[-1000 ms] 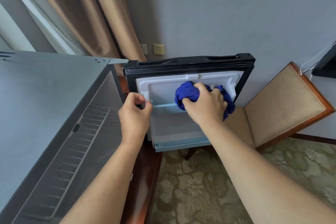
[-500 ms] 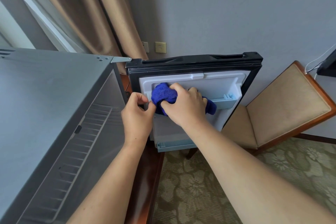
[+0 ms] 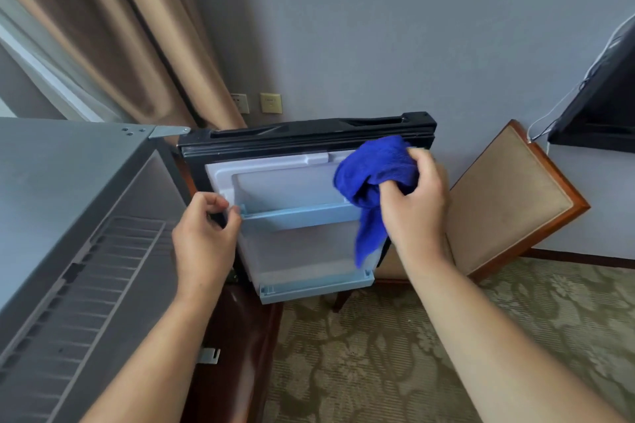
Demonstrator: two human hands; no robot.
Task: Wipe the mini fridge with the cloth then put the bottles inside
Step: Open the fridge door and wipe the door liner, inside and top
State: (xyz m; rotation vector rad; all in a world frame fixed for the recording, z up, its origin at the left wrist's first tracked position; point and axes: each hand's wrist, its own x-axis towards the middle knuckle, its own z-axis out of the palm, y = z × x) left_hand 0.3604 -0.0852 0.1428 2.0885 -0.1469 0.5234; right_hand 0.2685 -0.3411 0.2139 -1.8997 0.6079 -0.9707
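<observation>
The grey mini fridge [image 3: 62,203] fills the left side, with its black door [image 3: 309,134] swung wide open toward me. The door's white inner lining [image 3: 292,185] carries two pale blue shelves [image 3: 302,216]. My right hand [image 3: 412,203] grips a bunched blue cloth [image 3: 371,175] at the door's upper right corner, and a tail of the cloth hangs down. My left hand [image 3: 206,237] pinches the left end of the upper door shelf, near the hinge side. No bottles are in view.
A wooden chair with a beige cushion [image 3: 508,196] stands just right of the door. A dark wooden cabinet edge [image 3: 240,336] lies under the fridge. Patterned carpet [image 3: 378,354] covers the floor. Curtains [image 3: 137,45] hang behind; a black screen [image 3: 604,106] sits at far right.
My right hand has swept the cloth from the left part of the door lining across to its upper right corner. My left hand has stayed at the shelf's left end.
</observation>
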